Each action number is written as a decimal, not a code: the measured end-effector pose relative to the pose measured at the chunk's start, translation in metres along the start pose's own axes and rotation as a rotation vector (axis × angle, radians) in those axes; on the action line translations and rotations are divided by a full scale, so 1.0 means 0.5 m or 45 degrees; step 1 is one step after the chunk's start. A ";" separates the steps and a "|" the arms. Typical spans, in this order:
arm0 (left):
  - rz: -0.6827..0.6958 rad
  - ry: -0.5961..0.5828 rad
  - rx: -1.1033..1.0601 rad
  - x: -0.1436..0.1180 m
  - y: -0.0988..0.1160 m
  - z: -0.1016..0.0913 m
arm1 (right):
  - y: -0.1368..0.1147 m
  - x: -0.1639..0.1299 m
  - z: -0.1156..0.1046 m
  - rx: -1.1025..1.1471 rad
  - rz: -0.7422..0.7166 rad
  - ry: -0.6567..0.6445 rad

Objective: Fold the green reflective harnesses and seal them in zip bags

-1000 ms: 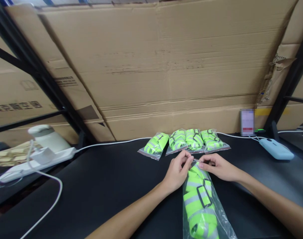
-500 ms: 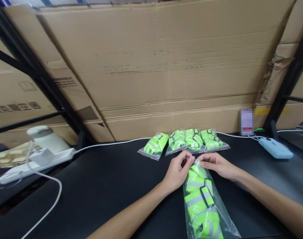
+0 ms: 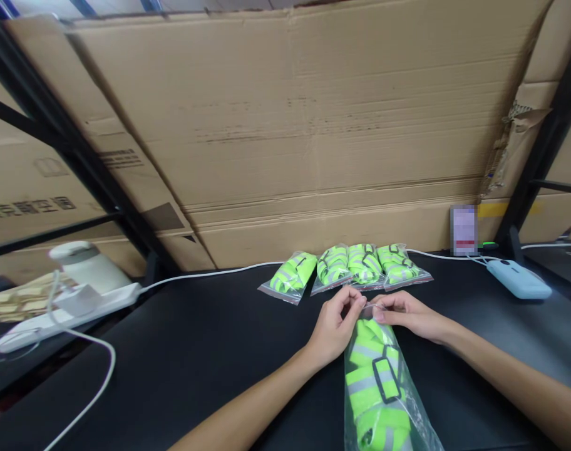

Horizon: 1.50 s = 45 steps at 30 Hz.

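On the black worktop (image 3: pixel 182 351), both hands are working one clear bag (image 3: pixel 384 388) of neon-yellow strap. Left hand (image 3: pixel 335 326) is pinching the bag's top edge, and right hand (image 3: pixel 410 315) is pinching it too, just beside. Beyond them, four filled packets (image 3: pixel 346 269) are lying in a row near the cardboard wall (image 3: pixel 290 125).

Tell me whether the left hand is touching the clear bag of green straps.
Touching. The head view shows the left hand pinching the top edge of the clear bag, opposite the right hand.
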<state>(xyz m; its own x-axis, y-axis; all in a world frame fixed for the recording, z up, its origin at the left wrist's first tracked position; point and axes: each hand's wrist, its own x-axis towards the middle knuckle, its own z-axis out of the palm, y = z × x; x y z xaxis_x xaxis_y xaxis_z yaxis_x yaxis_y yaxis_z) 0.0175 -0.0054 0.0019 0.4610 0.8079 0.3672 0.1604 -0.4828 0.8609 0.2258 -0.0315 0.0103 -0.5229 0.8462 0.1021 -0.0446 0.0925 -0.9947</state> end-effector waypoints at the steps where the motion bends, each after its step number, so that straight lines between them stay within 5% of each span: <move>1: -0.015 -0.008 -0.028 0.001 -0.001 0.000 | 0.002 0.000 0.000 0.002 -0.007 0.023; 10: -0.147 -0.108 -0.232 0.013 -0.011 -0.012 | 0.021 0.008 -0.005 -0.023 -0.080 0.232; 33: -0.241 0.046 -0.102 0.025 -0.001 -0.010 | 0.051 0.008 -0.035 0.012 -0.167 0.241; 45: -0.420 -0.057 -0.118 0.041 -0.013 -0.019 | 0.048 0.010 -0.036 -0.162 -0.122 0.345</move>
<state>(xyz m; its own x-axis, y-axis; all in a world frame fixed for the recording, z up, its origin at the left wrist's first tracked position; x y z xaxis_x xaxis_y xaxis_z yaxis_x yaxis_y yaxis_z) 0.0175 0.0176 0.0073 0.4359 0.8986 0.0496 0.2279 -0.1636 0.9598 0.2375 -0.0154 -0.0128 -0.2749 0.9379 0.2114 0.0332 0.2290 -0.9729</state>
